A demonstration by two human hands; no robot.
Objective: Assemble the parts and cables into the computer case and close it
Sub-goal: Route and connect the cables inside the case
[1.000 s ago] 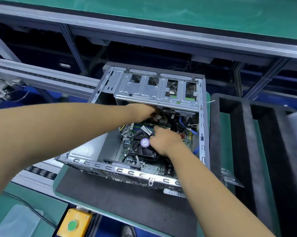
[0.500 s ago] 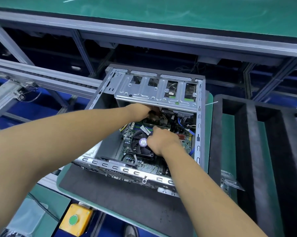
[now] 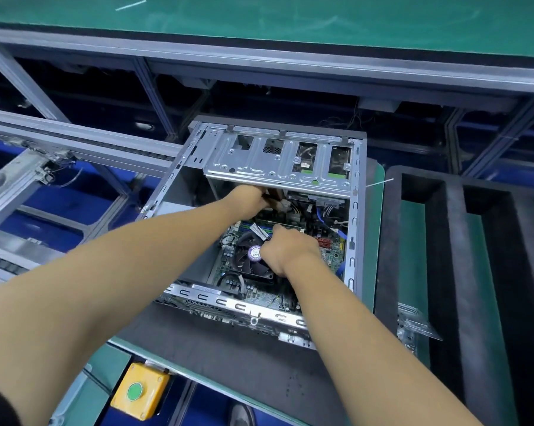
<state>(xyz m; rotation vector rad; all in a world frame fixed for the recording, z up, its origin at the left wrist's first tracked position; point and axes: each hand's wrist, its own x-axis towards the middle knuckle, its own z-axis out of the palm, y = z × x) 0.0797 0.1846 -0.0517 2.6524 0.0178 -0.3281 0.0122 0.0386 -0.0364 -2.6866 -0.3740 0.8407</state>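
The open computer case lies on its side on a dark mat. Its silver drive cage spans the far end. My left hand reaches under the cage and grips a cable bundle with a white connector. My right hand hovers over the black CPU fan on the green motherboard, fingers curled round a thin cable with white labels. Both sets of fingertips are partly hidden. A blue data cable runs along the right side.
A black foam tray with deep slots stands right of the case, with a bagged part at its edge. A yellow box with a green button sits at the front left. Conveyor rails run at the left.
Both hands stay inside the case at nearly the same spots. My view has shifted a little, so the case sits slightly further right and up.
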